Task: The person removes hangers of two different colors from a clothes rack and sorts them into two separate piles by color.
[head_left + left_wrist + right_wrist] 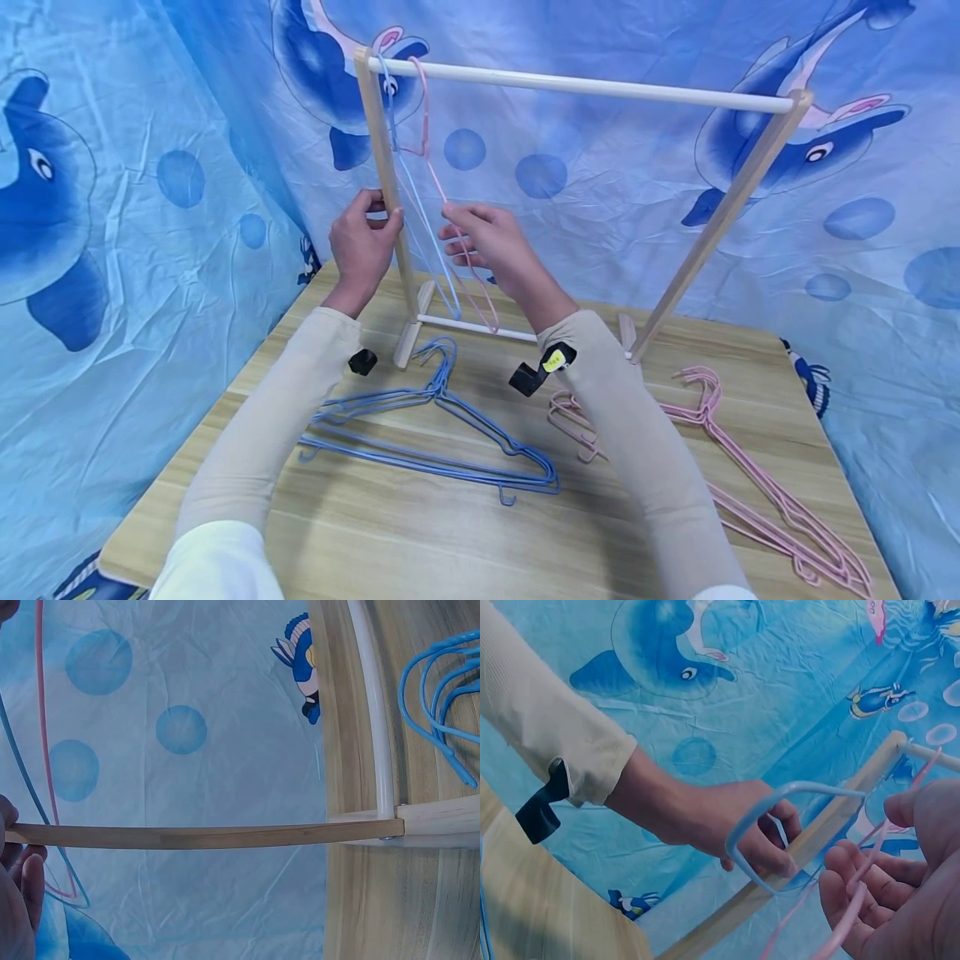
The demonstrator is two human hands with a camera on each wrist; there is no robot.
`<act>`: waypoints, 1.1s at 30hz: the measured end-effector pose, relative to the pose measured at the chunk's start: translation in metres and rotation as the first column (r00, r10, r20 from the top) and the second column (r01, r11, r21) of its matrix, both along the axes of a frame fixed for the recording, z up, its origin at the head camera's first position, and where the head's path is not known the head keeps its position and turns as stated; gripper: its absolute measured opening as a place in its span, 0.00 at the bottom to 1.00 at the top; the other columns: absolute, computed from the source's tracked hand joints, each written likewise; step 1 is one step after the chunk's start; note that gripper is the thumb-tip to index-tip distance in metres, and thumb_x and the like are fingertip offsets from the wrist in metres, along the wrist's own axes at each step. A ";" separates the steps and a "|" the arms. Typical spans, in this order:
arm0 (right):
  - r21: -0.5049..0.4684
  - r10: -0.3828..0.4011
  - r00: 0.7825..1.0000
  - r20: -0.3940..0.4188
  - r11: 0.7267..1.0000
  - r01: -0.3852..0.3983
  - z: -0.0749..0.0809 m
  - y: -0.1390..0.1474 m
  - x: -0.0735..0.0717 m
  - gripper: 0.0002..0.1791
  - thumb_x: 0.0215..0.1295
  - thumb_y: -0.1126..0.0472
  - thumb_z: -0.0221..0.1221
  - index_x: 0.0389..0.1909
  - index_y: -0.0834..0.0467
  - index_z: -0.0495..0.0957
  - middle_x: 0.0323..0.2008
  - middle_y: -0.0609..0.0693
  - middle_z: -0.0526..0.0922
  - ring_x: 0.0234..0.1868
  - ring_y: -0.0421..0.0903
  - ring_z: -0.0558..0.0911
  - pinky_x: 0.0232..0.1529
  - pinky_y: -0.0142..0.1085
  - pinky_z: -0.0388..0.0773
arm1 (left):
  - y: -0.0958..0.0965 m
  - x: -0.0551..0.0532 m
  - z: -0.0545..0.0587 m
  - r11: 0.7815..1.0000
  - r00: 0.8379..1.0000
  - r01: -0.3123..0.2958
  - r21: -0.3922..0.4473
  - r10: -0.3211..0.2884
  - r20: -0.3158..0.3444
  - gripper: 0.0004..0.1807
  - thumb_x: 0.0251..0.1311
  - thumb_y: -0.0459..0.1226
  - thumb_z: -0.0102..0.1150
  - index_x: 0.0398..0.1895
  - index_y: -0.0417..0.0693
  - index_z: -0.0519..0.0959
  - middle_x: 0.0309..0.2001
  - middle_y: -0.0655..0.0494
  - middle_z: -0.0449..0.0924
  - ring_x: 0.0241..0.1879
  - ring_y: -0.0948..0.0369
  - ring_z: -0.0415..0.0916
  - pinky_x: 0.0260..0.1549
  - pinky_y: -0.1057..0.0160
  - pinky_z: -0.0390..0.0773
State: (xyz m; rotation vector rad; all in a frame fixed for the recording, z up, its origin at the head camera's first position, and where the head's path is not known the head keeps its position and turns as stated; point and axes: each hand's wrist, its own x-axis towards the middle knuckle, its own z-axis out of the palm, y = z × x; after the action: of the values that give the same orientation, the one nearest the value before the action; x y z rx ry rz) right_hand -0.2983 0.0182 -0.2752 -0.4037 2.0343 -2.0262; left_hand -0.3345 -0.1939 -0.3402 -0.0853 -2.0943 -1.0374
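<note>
On the left end of the white rod [600,82] of a small wooden rack hang a blue hanger [390,108] and a pink hanger [425,108], side by side. My left hand [363,242] grips the rack's left wooden post [187,838] about midway up, thumb on one side and fingers on the other. With thumb and fingers my right hand [491,246] holds the side wire of the pink hanger. The blue hanger's rounded end [802,785] shows between both hands in the right wrist view.
Blue hangers [442,471] lie stacked on the wooden table [420,542] before the rack. Pink hangers [780,492] lie at the right, partly under my right forearm. The rack's right post [720,221] leans outward, and a patterned blue curtain [630,242] hangs behind.
</note>
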 end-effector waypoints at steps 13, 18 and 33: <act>-0.047 -0.054 0.998 0.045 0.997 0.056 0.009 -0.006 0.001 0.13 0.76 0.54 0.58 0.48 0.59 0.81 0.36 0.53 0.83 0.29 0.43 0.78 0.32 0.32 0.79 | 0.000 0.000 0.000 1.000 1.000 -0.002 -0.008 0.002 -0.012 0.14 0.67 0.42 0.66 0.51 0.45 0.83 0.47 0.47 0.88 0.40 0.53 0.89 0.44 0.54 0.87; -0.040 -0.107 0.994 0.028 0.993 0.108 0.012 -0.005 0.003 0.10 0.76 0.56 0.58 0.44 0.58 0.81 0.34 0.51 0.83 0.28 0.41 0.77 0.29 0.29 0.74 | 0.000 0.001 0.000 1.000 1.000 0.001 0.003 -0.001 -0.010 0.14 0.67 0.41 0.66 0.50 0.45 0.83 0.47 0.48 0.88 0.40 0.53 0.89 0.44 0.53 0.87; -0.024 -0.174 0.982 -0.069 0.985 0.173 0.031 0.001 0.007 0.07 0.75 0.58 0.59 0.37 0.56 0.81 0.30 0.48 0.81 0.28 0.43 0.76 0.28 0.30 0.70 | 0.000 0.002 0.001 1.000 1.000 0.000 0.002 0.000 -0.005 0.14 0.67 0.43 0.65 0.50 0.46 0.83 0.47 0.49 0.88 0.40 0.53 0.89 0.44 0.54 0.87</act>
State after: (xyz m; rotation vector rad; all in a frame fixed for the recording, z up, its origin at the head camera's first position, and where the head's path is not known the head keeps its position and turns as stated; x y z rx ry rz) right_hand -0.2909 0.0189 -0.2445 -0.3157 2.1633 -2.1607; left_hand -0.3329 -0.1940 -0.3392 -0.0868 -2.0886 -1.0378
